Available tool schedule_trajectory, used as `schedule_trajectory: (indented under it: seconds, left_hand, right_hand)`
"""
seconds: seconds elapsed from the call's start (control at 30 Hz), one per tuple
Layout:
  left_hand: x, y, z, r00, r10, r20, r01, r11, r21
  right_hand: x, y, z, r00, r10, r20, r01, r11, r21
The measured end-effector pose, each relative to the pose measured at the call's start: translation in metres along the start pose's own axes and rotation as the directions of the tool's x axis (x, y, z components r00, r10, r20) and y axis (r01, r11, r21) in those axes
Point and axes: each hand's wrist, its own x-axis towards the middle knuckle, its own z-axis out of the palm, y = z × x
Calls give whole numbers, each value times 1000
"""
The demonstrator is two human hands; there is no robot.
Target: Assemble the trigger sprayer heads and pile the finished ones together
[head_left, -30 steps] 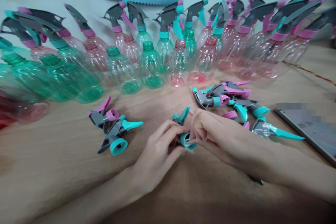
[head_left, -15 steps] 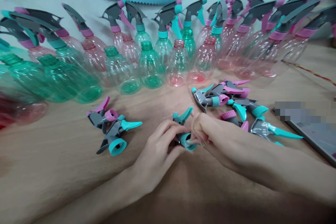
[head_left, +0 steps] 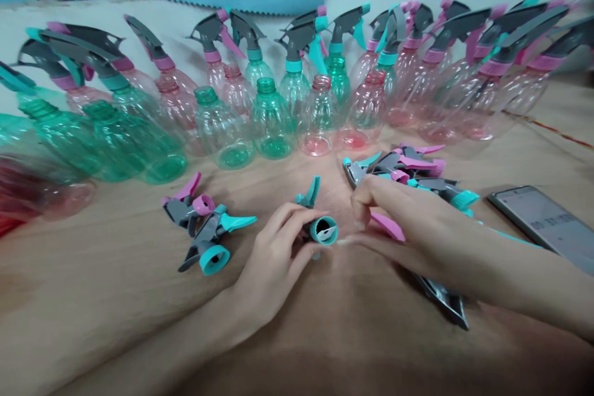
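My left hand (head_left: pixel 273 253) is closed around a grey spray trigger head (head_left: pixel 306 230) with a teal collar and lever. Its open collar (head_left: pixel 323 231) faces me, and a whitish piece shows inside. To the right, my right hand (head_left: pixel 394 210) has its fingers curled and the thumb reaching toward that collar. A second spray head with a pink lever (head_left: pixel 387 226) lies across the right palm; its dark grey end (head_left: pixel 443 303) sticks out below the wrist. The hand hides the middle of it.
Two loose spray heads (head_left: pixel 204 235) lie left of my hands, and several more (head_left: pixel 408 164) are piled behind my right hand. A phone (head_left: pixel 542 216) rests at the right. Green and pink bottles (head_left: pixel 271 124) line the back, some uncapped, some topped with spray heads.
My right fingers have come away from the teal collar and moved right. The left-hand spray head has turned its collar toward me. The pink-levered head now shows under the right hand.
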Motion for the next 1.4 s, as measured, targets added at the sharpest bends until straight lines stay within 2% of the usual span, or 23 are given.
schedule_trajectory:
  seconds: [0.1, 0.2, 0.4, 0.53, 0.67, 0.77, 0.83, 0.9, 0.93, 1.0, 1.1, 1.23, 1.4]
  left_hand:
    - [-1, -1, 1, 999, 43, 12, -44, 999, 19]
    - [-2, -3, 3, 997, 83, 7, -83, 996, 32]
    - [-4, -5, 4, 993, 115, 3, -115, 992, 51]
    - [-4, -4, 4, 991, 132, -6, -132, 990, 47]
    - [-4, -3, 3, 987, 162, 2, -162, 986, 42]
    - [-3, -2, 2, 996, 92, 12, -92, 996, 6]
    - [-2, 0, 1, 1000, 0, 0, 0, 999, -47]
    - [-1, 1, 1, 997, -74, -29, 71, 992, -103]
    - [-1, 2, 1, 995, -92, -45, 86, 989, -124]
    - [-1, 2, 0, 993, -98, -64, 87, 985, -149]
    - [-2, 3, 0, 995, -77, -70, 65, 985, -161]
    - [-1, 3, 0, 996, -49, -73, 38, 989, -144]
    - [0, 3, 1, 997, -27, -79, 16, 992, -128]
  right_hand:
    - [3, 4, -1, 993, -109, 44, 107, 993, 45]
    - [6, 5, 3, 986, -162, 39, 156, 980, 121]
    - [9, 3, 2, 990, -136, -47, 139, 988, 62]
    - [10, 6, 2, 985, -169, -30, 169, 985, 15]
    - [11, 6, 7, 987, -162, 10, 161, 985, 64]
    - [8, 1, -3, 982, -187, 7, 186, 977, 108]
    - [4, -5, -17, 981, -190, -38, 191, 981, 44]
    - [0, -11, -30, 955, -203, -217, 164, 969, -184]
    - [-1, -13, -34, 934, -200, -296, 135, 965, -227]
    - [-1, -15, -35, 917, -226, -327, 153, 960, -234]
    - [1, -13, -18, 933, -277, -228, 248, 957, -147]
    - [3, -6, 2, 969, -216, -123, 205, 974, -96]
    - [2, -4, -7, 974, -224, -24, 223, 974, -37]
